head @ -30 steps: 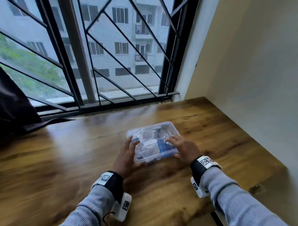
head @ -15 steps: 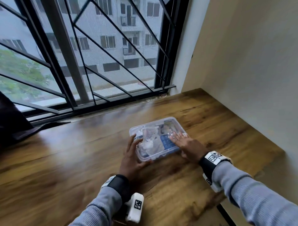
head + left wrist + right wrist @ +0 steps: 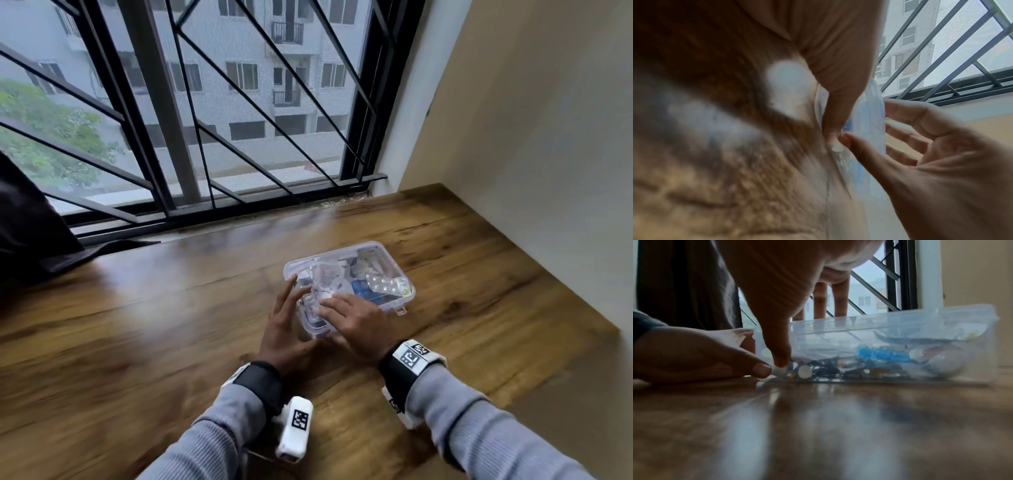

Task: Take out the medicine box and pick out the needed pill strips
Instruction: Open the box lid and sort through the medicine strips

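Wooden table (image 3: 171, 325) below barred window (image 3: 239, 102). Medicine box (image 3: 376, 270) lies flat and closed, long axis near-left to far-right. Left hand (image 3: 284, 329) clasps its left end, fingers loosely curled. Right hand (image 3: 356, 322): fingers straight, pressing the top. Only the right wrist view shows thumbs (image 3: 780, 353) meeting at the low front corner

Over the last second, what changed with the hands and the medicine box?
The right hand slid left across the medicine box to its near-left corner, thumb meeting the left thumb. The left hand still holds the box, which stays shut on the table.
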